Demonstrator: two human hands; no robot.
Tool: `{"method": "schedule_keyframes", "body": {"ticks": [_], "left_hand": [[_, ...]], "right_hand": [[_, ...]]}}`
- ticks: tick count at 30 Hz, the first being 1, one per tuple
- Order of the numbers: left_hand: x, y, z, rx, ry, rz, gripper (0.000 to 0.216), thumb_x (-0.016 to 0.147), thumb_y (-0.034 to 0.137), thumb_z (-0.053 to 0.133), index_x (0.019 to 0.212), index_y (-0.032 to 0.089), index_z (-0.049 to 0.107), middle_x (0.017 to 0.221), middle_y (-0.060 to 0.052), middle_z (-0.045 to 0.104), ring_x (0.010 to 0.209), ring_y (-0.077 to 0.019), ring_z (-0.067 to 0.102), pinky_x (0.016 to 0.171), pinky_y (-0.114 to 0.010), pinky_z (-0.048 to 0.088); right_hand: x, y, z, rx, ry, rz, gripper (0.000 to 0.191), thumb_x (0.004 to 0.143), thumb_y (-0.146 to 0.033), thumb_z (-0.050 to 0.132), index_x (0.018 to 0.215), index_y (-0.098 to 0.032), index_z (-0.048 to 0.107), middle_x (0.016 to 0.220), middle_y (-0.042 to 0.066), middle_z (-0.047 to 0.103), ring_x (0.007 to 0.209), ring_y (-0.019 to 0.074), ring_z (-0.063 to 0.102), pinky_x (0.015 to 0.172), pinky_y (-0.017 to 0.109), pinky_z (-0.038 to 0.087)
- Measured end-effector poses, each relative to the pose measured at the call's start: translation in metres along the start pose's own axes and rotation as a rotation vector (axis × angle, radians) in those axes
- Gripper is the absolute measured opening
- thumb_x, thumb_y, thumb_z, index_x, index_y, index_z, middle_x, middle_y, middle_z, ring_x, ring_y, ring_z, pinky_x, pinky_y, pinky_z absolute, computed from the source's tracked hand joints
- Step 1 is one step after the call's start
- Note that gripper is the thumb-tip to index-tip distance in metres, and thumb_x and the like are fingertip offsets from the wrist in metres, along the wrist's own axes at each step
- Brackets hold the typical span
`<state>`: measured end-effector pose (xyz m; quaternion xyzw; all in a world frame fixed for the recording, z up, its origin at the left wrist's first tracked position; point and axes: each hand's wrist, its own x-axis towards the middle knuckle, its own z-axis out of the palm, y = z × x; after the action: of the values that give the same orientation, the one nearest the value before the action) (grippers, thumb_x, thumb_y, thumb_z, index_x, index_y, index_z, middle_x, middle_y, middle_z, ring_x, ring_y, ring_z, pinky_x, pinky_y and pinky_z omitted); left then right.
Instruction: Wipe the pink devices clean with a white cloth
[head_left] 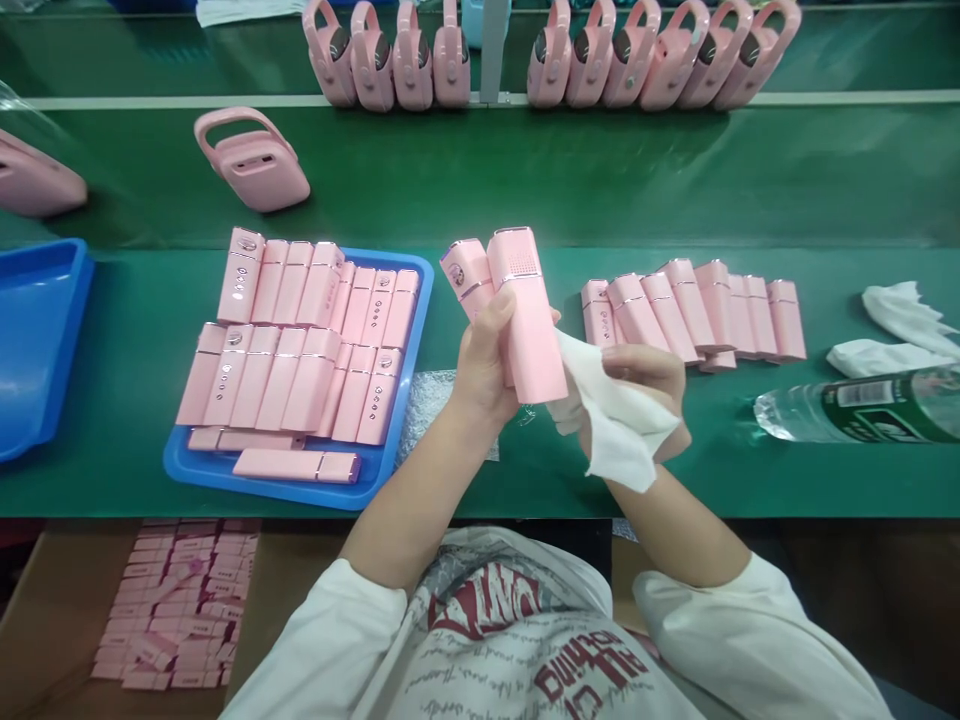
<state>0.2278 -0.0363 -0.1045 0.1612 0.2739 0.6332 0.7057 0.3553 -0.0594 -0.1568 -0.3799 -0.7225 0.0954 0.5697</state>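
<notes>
Two pink rectangular devices with shiny trim are gripped together in my left hand (484, 365). The front pink device (529, 320) shows a dotted grille near its top, and the rear pink device (466, 275) leans to the left behind it. My right hand (652, 385) is closed on a crumpled white cloth (619, 425), which reaches the lower right side of the front device. Part of the right fingers is hidden by the cloth. Below the hands, a piece of bubble wrap (431, 410) lies on the green table (540, 480).
A blue tray (424, 300) at left holds stacked pink devices. More pink devices (690, 310) lie in a row at right, near white cloths (892, 330) and a plastic bottle (862, 405). Handled pink units (626, 60) line the shelf. A box below holds pink devices (180, 600).
</notes>
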Motion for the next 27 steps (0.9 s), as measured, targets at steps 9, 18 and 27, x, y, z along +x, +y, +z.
{"method": "schedule_keyframes", "body": {"ticks": [9,18,27], "left_hand": [[0.005,-0.014,-0.002,0.159,0.12,0.212,0.037,0.062,0.041,0.084,0.083,0.017,0.065,0.074,0.002,0.064,0.074,-0.0134,0.066,0.068,-0.022,0.052],[0.013,-0.005,-0.005,0.311,0.063,0.145,0.045,0.067,0.053,0.076,0.09,0.018,0.059,0.08,-0.001,0.069,0.044,-0.0052,0.05,0.042,-0.02,0.037],[0.007,0.004,-0.002,0.085,-0.096,-0.079,0.046,0.09,0.053,0.039,0.093,0.015,0.064,0.065,-0.001,0.061,0.045,-0.0097,0.052,0.044,-0.022,0.038]], "right_hand": [[0.022,-0.005,0.008,0.049,0.024,-0.135,0.039,0.086,-0.024,0.056,0.125,-0.023,0.056,0.11,0.009,0.062,0.098,0.0236,0.063,0.076,0.037,0.056],[0.047,0.031,-0.045,-0.108,0.073,0.384,0.025,0.079,-0.04,0.059,0.091,-0.018,0.065,0.059,0.0,0.056,0.054,0.0166,0.053,0.05,0.03,0.046],[0.043,0.16,-0.152,-0.686,0.395,0.411,0.055,0.065,-0.054,0.066,0.047,-0.026,0.023,0.047,-0.006,0.011,0.051,0.0202,0.041,0.065,0.052,0.046]]}}
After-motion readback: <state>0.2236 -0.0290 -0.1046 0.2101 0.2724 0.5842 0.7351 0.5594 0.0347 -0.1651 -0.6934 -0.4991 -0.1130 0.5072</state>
